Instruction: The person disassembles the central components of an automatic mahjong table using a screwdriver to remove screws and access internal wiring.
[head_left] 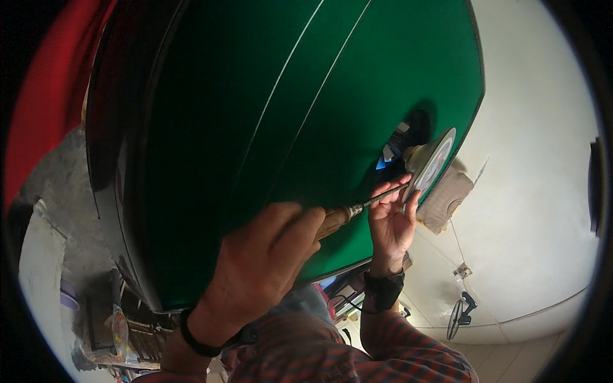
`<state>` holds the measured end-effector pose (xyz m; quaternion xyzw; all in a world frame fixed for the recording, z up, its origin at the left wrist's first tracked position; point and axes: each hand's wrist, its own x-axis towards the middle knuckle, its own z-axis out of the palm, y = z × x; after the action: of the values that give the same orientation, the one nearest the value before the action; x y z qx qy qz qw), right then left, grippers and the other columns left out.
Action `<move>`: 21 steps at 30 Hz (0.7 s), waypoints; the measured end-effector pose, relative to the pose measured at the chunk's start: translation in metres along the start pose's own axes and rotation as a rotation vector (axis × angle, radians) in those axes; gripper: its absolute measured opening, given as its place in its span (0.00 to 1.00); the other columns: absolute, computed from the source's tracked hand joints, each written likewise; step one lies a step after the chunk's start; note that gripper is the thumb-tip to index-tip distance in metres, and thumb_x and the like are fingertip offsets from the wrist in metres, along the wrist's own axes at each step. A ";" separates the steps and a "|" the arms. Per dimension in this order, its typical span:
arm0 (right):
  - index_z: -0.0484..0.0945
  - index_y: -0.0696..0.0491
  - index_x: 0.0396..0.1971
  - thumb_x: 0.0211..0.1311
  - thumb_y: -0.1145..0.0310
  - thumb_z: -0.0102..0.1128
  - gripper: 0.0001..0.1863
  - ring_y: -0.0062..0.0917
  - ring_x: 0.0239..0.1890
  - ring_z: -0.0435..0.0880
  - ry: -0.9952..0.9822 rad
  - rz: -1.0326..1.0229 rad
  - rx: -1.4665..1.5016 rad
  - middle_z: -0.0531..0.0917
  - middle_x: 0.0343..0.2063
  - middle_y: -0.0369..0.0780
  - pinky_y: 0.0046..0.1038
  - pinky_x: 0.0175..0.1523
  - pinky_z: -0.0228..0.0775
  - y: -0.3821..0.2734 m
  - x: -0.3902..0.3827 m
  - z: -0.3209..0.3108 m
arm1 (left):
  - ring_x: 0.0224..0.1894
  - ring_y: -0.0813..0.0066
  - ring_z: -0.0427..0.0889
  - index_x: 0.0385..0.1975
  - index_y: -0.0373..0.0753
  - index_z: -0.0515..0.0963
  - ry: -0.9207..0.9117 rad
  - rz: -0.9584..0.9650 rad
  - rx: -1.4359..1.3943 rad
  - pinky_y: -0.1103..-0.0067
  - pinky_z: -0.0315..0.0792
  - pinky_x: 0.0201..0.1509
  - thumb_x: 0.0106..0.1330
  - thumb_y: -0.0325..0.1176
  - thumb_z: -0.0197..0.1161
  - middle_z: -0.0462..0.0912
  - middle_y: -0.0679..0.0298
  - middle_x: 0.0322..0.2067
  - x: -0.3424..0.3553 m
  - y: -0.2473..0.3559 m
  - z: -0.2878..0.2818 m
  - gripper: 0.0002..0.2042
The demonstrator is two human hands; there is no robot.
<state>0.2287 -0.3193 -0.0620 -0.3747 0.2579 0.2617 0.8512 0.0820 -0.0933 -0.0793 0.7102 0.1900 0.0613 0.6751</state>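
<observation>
My left hand (pixel 265 255) is closed around the brown wooden handle of a slim metal-shafted hand tool (pixel 333 222). Its shaft slants up to the right, reaching the edge of a round, pale disc (pixel 434 163) with a cone-shaped back; the shaft's tip is hard to make out. My right hand (pixel 391 226) holds the lower rim of that disc, with the thumb on one side and fingers on the other. Beside the cone, a dark object (pixel 416 127) with small pale and blue patches rests on the green surface (pixel 345 127); whether the two are joined cannot be told.
The green surface carries two pale lines and has a dark border at the left. Red cloth (pixel 54 89) hangs at the far left. A brown patterned piece (pixel 445 203) lies beyond the disc, and a black fan (pixel 461 316) shows at the lower right. Cluttered items (pixel 121 332) fill the lower left.
</observation>
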 end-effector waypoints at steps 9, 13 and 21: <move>0.74 0.55 0.55 0.70 0.61 0.56 0.19 0.30 0.52 0.78 0.077 -0.049 0.004 0.81 0.49 0.38 0.39 0.64 0.63 0.002 -0.001 -0.005 | 0.28 0.64 0.82 0.49 0.38 0.72 -0.143 -0.109 0.079 0.75 0.75 0.27 0.65 0.36 0.64 0.79 0.58 0.35 0.010 -0.003 -0.011 0.16; 0.74 0.55 0.54 0.69 0.60 0.56 0.19 0.29 0.52 0.78 0.063 -0.051 -0.091 0.82 0.49 0.38 0.38 0.65 0.63 0.001 0.000 -0.007 | 0.29 0.64 0.83 0.46 0.39 0.72 -0.199 -0.160 0.119 0.74 0.75 0.27 0.66 0.38 0.63 0.81 0.56 0.36 0.018 0.005 -0.016 0.14; 0.74 0.56 0.51 0.69 0.58 0.56 0.19 0.27 0.49 0.80 0.089 -0.084 -0.085 0.82 0.46 0.38 0.36 0.63 0.66 0.004 0.001 -0.008 | 0.24 0.62 0.82 0.41 0.39 0.72 -0.240 -0.201 -0.001 0.73 0.74 0.26 0.61 0.34 0.68 0.80 0.57 0.26 0.018 0.000 -0.013 0.14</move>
<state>0.2248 -0.3226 -0.0693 -0.4325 0.2684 0.2195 0.8323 0.0937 -0.0746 -0.0815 0.6895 0.1779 -0.0918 0.6961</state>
